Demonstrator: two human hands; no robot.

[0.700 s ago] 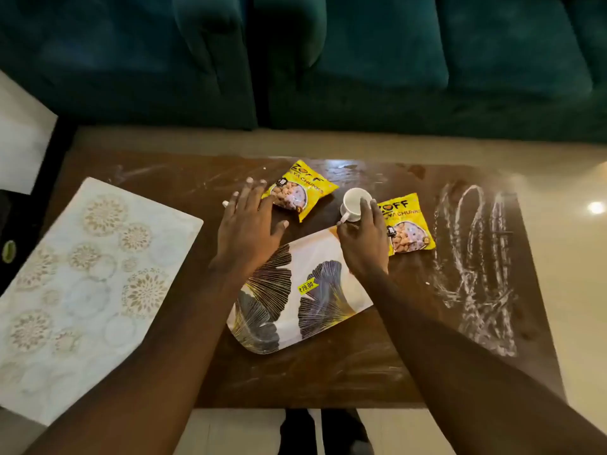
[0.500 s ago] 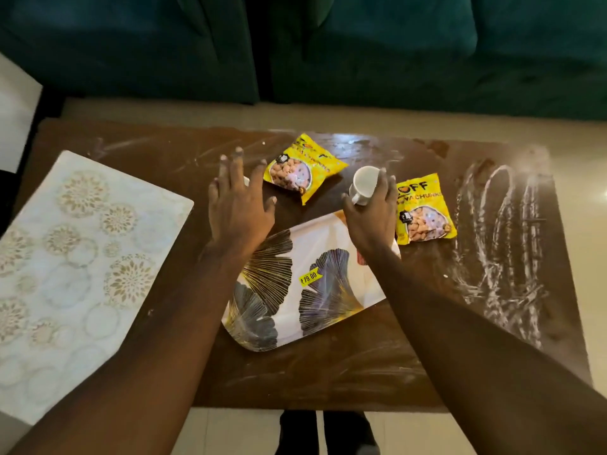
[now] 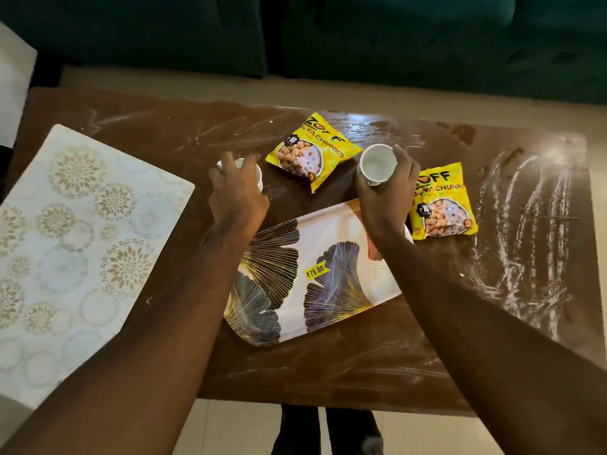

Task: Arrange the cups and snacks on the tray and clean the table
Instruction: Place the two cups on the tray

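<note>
A white tray (image 3: pixel 341 231) printed with dark leaf shapes and a yellow price sticker lies on the brown table (image 3: pixel 328 362). My right hand (image 3: pixel 386 195) grips a white cup (image 3: pixel 377 163), tilted with its mouth towards me, just beyond the tray's far edge. My left hand (image 3: pixel 236 188) curls over a second white cup (image 3: pixel 249 170) that stands on the table left of the tray; the hand hides most of it. One yellow snack packet (image 3: pixel 312 151) lies between the two cups. Another yellow packet (image 3: pixel 441 201) lies right of my right hand.
A pale placemat (image 3: pixel 72 244) with floral circles covers the table's left part. White smeared streaks (image 3: pixel 532 244) mark the right side of the table. A dark green sofa (image 3: pixel 361 37) runs along beyond the table.
My left hand went from flat and open to curled over the left cup. My right hand has lifted and tilted the right cup. The camera has moved closer.
</note>
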